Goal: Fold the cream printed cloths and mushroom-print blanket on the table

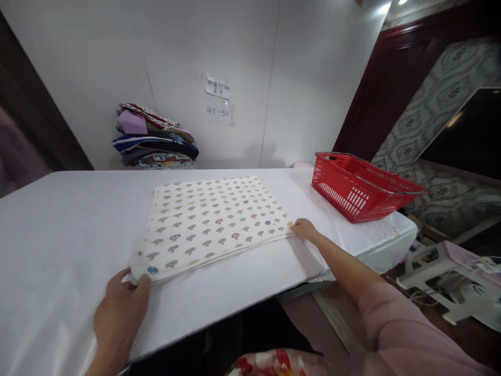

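A white cloth [211, 219] printed with grey and coloured mushrooms lies folded in a rectangle, its layers showing along the near edge. My left hand [123, 305] pinches its near left corner between thumb and fingers. At the near right corner, my right hand [304, 228] grips the edge with its fingers closed. The cloth rests flat on a table with a white cover [70, 235].
A stack of folded clothes [156, 138] stands at the back against the white wall, left of two paper notes [218, 87]. A red plastic basket [364, 188] sits at the table's right end. Below it on the floor is a white stool [454, 277] with cables.
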`<move>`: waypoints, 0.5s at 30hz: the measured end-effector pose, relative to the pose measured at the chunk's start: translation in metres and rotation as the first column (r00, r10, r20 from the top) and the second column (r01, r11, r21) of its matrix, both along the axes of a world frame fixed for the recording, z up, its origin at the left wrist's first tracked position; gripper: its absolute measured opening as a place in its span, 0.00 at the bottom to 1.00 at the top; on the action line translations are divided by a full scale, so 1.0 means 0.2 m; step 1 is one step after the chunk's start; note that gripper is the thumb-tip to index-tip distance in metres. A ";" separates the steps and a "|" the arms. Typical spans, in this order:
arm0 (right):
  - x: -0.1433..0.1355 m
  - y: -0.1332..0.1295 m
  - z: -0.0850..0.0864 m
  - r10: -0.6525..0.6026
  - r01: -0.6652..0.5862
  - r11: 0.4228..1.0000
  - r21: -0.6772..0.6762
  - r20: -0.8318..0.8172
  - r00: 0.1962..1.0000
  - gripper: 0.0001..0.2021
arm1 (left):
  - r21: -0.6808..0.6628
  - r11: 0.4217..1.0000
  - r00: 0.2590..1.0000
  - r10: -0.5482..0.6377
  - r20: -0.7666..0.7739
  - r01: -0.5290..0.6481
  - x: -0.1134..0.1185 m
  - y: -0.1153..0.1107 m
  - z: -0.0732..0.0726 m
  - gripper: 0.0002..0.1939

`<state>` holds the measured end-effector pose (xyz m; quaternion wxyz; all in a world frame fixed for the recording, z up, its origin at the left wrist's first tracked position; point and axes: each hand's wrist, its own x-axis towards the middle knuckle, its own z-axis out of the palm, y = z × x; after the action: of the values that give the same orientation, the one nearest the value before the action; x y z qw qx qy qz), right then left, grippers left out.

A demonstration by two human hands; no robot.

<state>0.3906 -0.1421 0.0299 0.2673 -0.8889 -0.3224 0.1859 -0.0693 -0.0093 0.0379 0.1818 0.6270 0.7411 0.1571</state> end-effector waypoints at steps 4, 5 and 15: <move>-0.01 -0.01 0.04 -0.018 0.018 1.000 0.002 -0.123 0.992 0.12 | 0.020 1.000 1.000 -0.008 0.016 0.007 -0.01 0.00 -0.01 0.28; -0.01 -0.01 0.05 -0.023 0.021 1.000 -0.013 -0.153 0.988 0.13 | 0.024 1.000 1.000 -0.004 0.020 0.003 -0.01 0.00 -0.01 0.28; -0.04 -0.02 0.07 0.008 -0.046 0.977 -0.209 -0.177 0.984 0.16 | 0.031 0.999 0.995 0.024 0.094 -0.027 0.00 -0.02 0.00 0.28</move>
<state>0.3830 -0.1454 0.0430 0.1957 -0.8880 -0.2879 0.3004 -0.0697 -0.0128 0.0388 0.2042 0.6123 0.7370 0.2005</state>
